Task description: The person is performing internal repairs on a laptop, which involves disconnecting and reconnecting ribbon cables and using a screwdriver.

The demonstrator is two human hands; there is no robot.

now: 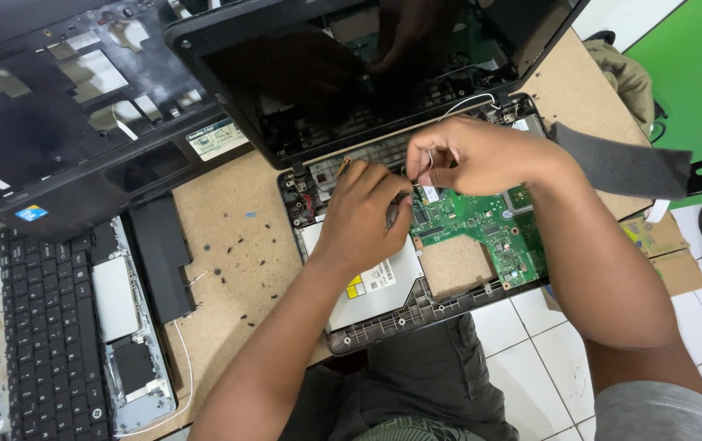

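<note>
An opened laptop base point(416, 314) lies at the near edge of the bench, its green circuit board point(482, 224) and silver optical drive point(375, 286) exposed. Its dark screen point(367, 65) stands tilted up behind. My left hand point(359, 216) rests on the board's left part, fingers curled down onto it. My right hand point(473, 155) hovers just above the board near the hinge, thumb and forefinger pinched on a thin wire point(430, 161). A white cable point(469, 102) loops along the hinge.
A black laptop top cover point(65, 106) lies upside down at the far left. A keyboard panel point(49, 327) and a black battery point(159, 253) sit at the left. Small screws point(228, 245) dot the wooden bench. A grey foam strip point(621, 163) lies right.
</note>
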